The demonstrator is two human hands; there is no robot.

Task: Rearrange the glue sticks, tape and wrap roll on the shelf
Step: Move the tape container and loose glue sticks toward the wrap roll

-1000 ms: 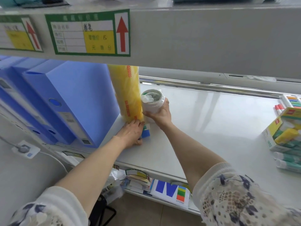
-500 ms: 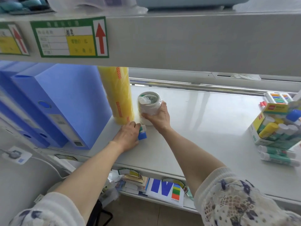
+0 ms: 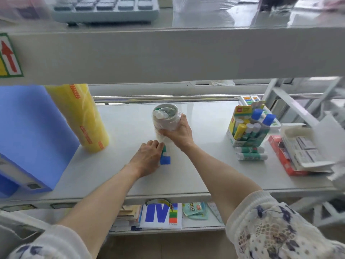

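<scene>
Tape stack and loose glue stick being shifted along the shelf

The stack of tape rolls (image 3: 166, 119) — wrapped in clear film, with glue sticks poking from its core — is gripped low on its near side by the right hand (image 3: 178, 132), fingers curled round it; it should be kept upright and slid, not tipped, so the sticks stay inside. Just beside it, the left hand (image 3: 147, 157) lies over a blue-capped glue stick (image 3: 165, 157) lying flat on the shelf (image 3: 205, 176); whether its fingers pinch it cannot be told. Well to the left of that hand stands the yellow wrap roll (image 3: 82, 116), against a blue folder (image 3: 31, 135). To the right of the right hand, a glue-stick box (image 3: 246, 128) and two loose sticks (image 3: 251, 153) narrow the free space — likely the only obstacle.
</scene>
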